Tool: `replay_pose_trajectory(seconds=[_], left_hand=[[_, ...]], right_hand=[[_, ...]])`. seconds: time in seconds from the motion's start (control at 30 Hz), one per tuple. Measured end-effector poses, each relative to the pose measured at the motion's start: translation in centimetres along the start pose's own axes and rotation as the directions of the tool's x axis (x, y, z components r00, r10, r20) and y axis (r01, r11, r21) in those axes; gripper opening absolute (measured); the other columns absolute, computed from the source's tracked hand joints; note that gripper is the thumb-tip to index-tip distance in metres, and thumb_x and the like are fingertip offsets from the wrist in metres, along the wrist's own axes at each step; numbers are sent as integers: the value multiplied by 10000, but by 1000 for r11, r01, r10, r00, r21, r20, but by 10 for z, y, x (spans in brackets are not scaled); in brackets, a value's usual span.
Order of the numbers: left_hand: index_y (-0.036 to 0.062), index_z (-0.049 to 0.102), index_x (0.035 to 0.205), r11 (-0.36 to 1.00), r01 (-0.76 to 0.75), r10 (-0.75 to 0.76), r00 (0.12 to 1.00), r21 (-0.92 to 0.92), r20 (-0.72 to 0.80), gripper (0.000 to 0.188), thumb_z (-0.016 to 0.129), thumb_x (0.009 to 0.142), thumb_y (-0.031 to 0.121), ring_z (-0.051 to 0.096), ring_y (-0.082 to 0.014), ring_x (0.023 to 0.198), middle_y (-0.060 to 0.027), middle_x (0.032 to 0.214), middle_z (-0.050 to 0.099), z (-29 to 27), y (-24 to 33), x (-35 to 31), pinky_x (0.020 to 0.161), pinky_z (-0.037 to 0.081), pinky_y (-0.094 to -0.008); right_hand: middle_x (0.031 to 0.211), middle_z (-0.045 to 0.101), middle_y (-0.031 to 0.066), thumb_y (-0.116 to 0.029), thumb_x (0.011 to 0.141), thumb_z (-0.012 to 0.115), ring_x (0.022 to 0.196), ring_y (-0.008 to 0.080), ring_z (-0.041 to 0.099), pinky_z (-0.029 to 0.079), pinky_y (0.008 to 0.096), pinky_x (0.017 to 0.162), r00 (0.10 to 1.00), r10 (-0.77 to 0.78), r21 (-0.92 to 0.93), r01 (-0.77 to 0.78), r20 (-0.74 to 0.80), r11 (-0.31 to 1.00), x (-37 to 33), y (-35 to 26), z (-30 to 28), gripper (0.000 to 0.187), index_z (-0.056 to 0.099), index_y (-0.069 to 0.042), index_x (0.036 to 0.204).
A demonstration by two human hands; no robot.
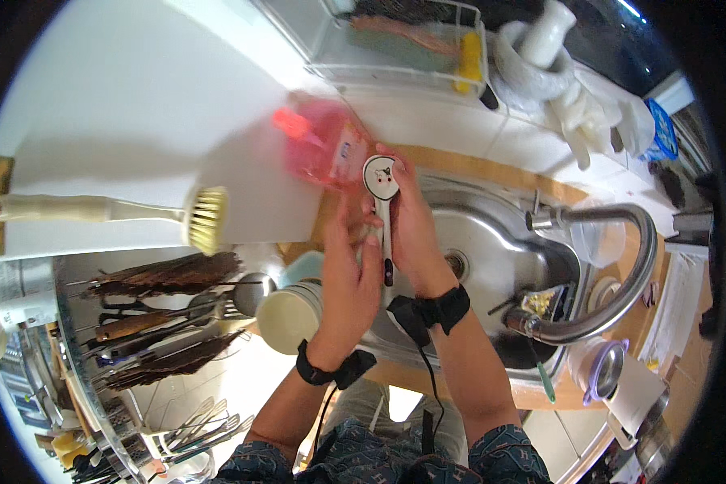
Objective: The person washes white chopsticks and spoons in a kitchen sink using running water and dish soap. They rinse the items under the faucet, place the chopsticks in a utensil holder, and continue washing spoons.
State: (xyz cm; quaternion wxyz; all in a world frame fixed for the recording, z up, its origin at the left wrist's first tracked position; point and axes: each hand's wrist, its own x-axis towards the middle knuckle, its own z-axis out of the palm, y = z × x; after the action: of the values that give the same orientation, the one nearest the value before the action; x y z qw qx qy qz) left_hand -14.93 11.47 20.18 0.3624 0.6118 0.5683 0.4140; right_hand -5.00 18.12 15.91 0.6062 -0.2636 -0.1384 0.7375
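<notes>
Between my hands is a white spoon (pixel 381 179) with a round, dark-rimmed head showing a cartoon animal face. Its narrow handle points toward me and ends in a black tip. My right hand (pixel 414 234) grips it along the right side, fingers curling behind the head. From the left, my left hand (pixel 351 270) closes around the handle with fingertips on it; part of that grip is hidden. Both hands are over the left rim of the steel sink (pixel 492 234). Just beyond them stands a pink liquid bottle (pixel 319 149) with a red cap.
A curved tap (pixel 641 250) arches over the sink's right side. Pale stacked bowls (pixel 289 319) sit left of my left hand. A dish brush (pixel 97 210) sticks out at left, above hanging utensils (pixel 161 323). A mortar (pixel 532 64) and wire rack (pixel 403 48) stand behind.
</notes>
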Motion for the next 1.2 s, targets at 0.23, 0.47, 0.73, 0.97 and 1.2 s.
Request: replay_pose_trajectory(seconds=[0.23, 0.47, 0.73, 0.97, 1.2], left_hand=[[72, 470, 1096, 595, 754, -493, 616, -278, 615, 287, 499, 1092, 358, 514, -84, 607, -9, 800, 569, 60, -31, -63, 526, 401, -232], [93, 439, 1074, 519, 812, -505, 544, -269, 670, 218, 536, 1080, 288, 489, -74, 565, 10, 750, 534, 104, -56, -105, 498, 388, -233], [60, 418, 1039, 787, 595, -537, 791, -164, 294, 233, 624, 1029, 168, 552, -80, 685, -20, 793, 545, 121, -88, -148, 585, 458, -252], [41, 431, 987, 763, 629, -617, 778, -150, 121, 235, 617, 1032, 177, 574, -119, 660, -50, 776, 531, 120, -95, -153, 573, 474, -286], [27, 439, 950, 825, 564, -565, 822, 32, 66, 251, 636, 1012, 169, 497, -127, 636, -54, 743, 487, 116, -107, -135, 551, 435, -322]], right_hand=[[1269, 640, 151, -406, 1099, 395, 992, 227, 667, 513, 340, 897, 994, -22, -56, 16, -106, 998, -82, -21, -80, 440, 421, -154, 1459], [1442, 552, 161, -368, 1084, 458, 1275, 261, 565, 471, 365, 998, 940, -102, -272, 10, -327, 962, -145, -28, -159, 482, 448, -78, 1469], [1242, 689, 130, -167, 1049, 579, 1024, 211, 704, 594, 347, 891, 896, 30, -390, -222, -443, 894, -158, -4, -181, 362, 540, -20, 1377], [1078, 720, 76, -228, 1044, 604, 904, 127, 691, 611, 282, 726, 854, -115, -570, -232, -507, 788, -151, 22, -194, 251, 650, -30, 1193], [972, 695, 33, -133, 1030, 600, 808, 85, 658, 551, 236, 671, 788, -240, -691, -295, -566, 660, -155, 19, -185, 111, 636, -28, 1022]])
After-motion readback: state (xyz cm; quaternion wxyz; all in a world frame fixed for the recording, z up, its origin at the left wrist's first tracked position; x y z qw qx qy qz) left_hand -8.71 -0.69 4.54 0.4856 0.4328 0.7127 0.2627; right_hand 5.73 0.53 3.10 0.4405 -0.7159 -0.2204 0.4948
